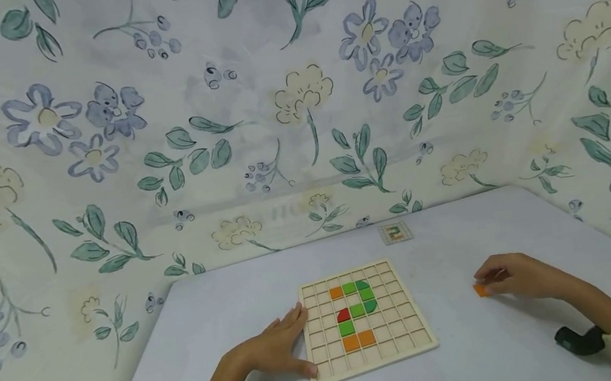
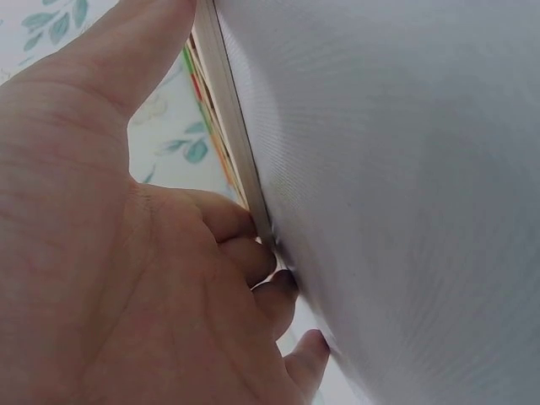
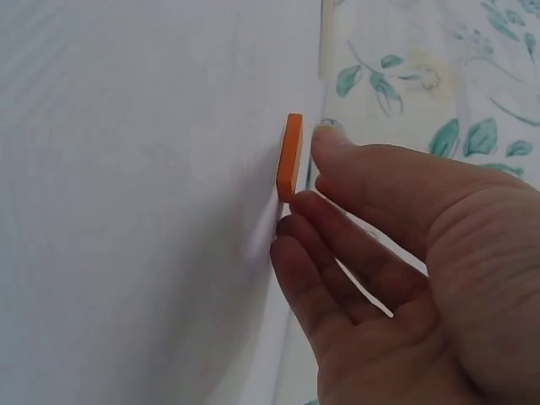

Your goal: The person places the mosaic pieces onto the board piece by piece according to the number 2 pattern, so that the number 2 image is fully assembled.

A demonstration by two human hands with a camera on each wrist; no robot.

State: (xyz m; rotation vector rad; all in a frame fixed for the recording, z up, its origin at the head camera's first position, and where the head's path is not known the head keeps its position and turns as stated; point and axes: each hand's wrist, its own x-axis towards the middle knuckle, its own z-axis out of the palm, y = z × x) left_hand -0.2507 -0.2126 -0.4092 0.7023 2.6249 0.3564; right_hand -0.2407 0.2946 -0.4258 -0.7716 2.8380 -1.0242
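Note:
A square wooden grid board [image 1: 329, 367] lies on the white table. Orange, green and red tiles sit in some of its cells, the green ones [image 1: 350, 287] partly rounded at the right. My left hand [image 1: 277, 349] rests along the board's left edge, fingers and thumb spread, touching its side; the left wrist view shows the board [image 2: 232, 110] edge-on beside the fingers. Off to the right of the board, my right hand [image 1: 520, 278] has thumb and fingertips curled at a small orange tile [image 3: 289, 159], low at the table surface. Its hidden side is behind the fingers.
A small card [image 1: 395, 233] with a printed grid pattern lies at the back of the table, behind the board. Floral cloth [image 1: 251, 127] hangs behind and beside the white table [image 1: 461, 363]. A black device [image 1: 580, 340] sits at each wrist.

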